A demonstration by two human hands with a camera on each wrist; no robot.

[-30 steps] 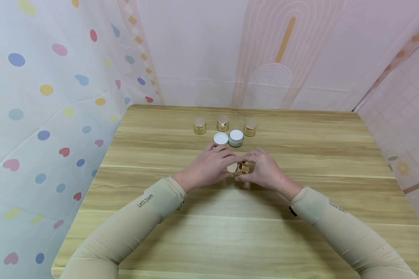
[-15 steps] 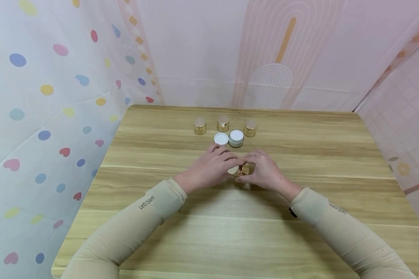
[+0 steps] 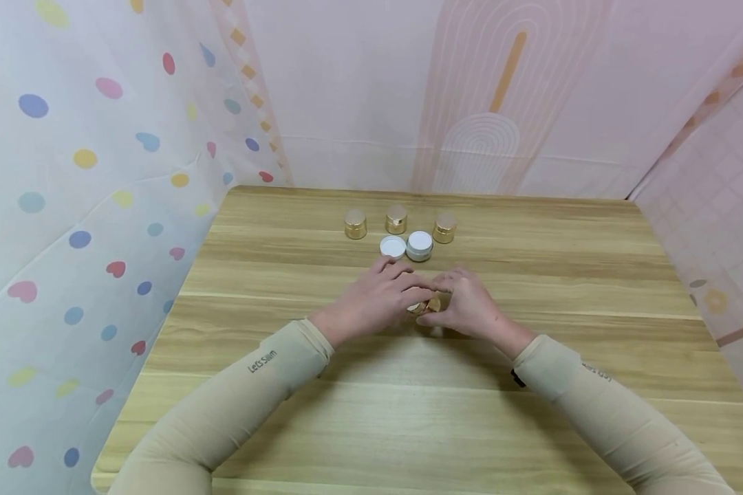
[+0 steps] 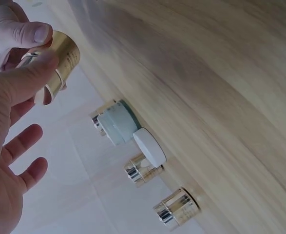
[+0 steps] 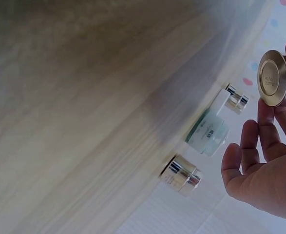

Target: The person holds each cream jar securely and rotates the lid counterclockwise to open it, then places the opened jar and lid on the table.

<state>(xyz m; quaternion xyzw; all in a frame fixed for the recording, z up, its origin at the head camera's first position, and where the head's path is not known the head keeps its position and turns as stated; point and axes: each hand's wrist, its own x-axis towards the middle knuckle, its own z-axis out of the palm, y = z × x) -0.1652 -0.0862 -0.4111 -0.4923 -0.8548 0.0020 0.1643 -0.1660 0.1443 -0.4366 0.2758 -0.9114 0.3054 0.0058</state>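
Note:
Over the middle of the table, both hands hold a small gold cosmetic jar (image 3: 432,304) tilted on its side. My left hand (image 3: 378,295) pinches the capped end with thumb and fingers, its other fingers spread. My right hand (image 3: 470,302) grips the opposite end. In the left wrist view the jar (image 4: 67,51) shows a shiny gold side with small print, partly behind a thumb. In the right wrist view its round gold base (image 5: 272,78) faces the camera, with embossed lettering. Fingers hide much of the jar, so I cannot tell how far its cap is turned.
Behind the hands stand a pale green-white jar (image 3: 419,247) and a round white lid (image 3: 393,247), side by side. Farther back are three gold jars, left (image 3: 356,225), middle (image 3: 396,220) and right (image 3: 444,228). Patterned cloth (image 3: 347,96) hangs behind the wooden table (image 3: 371,412).
The left hand has turned slightly on the jar, and the pale round end seen earlier is now mostly covered. The right hand stays nearly still. The standing jars have not moved.

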